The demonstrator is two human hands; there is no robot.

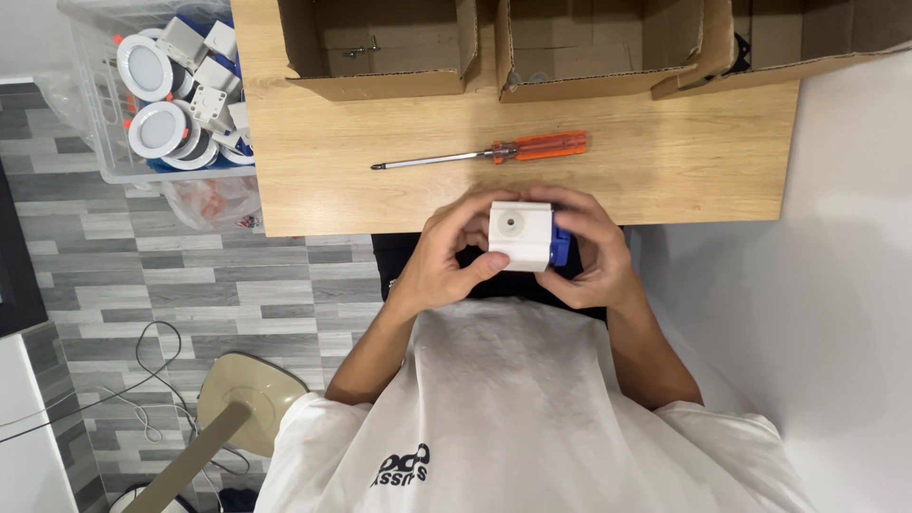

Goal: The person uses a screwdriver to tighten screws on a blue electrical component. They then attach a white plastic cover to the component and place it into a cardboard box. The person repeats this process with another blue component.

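A small white plastic box (520,235) with a round hole in its top face and a blue part on its right side is held between both hands at the near edge of the wooden table (313,180). My left hand (444,261) wraps its left side, thumb on the lower front. My right hand (591,252) cups its right side, fingers curled over the top. A screwdriver (484,153) with an orange handle lies on the table just beyond the hands, tip pointing left.
Three open cardboard boxes (380,47) line the table's far edge. A clear plastic bin (100,142) with several round white lamps and white boxes stands at the left on the floor. A fan base (249,399) and cables lie lower left. A white wall is on the right.
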